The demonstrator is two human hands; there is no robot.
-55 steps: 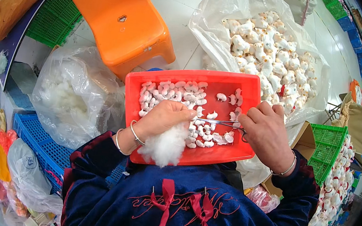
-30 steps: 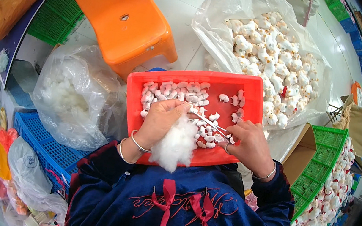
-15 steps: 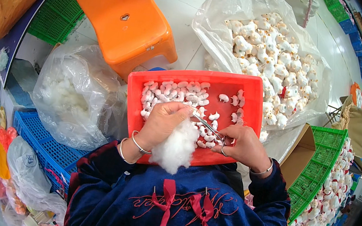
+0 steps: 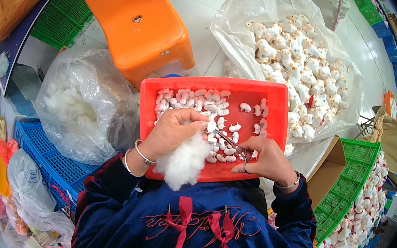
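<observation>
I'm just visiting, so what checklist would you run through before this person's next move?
1. Right hand grips the forceps: ok.
2. Left hand holds a small white piece at its fingertips: ok.
3. Forceps tips inside that piece: cannot tell; too small.
4. White fibre stuffing close by: ok, under the left hand.
5. Red tray firmly supported: cannot tell; its underside is hidden.

Left hand with white fluff, right hand gripping forceps, red tray

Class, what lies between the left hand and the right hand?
The head view shows a metal scissor-like tool angled from the right hand toward a small white piece at the left hand; loose white pieces in the red tray lie beneath.
</observation>
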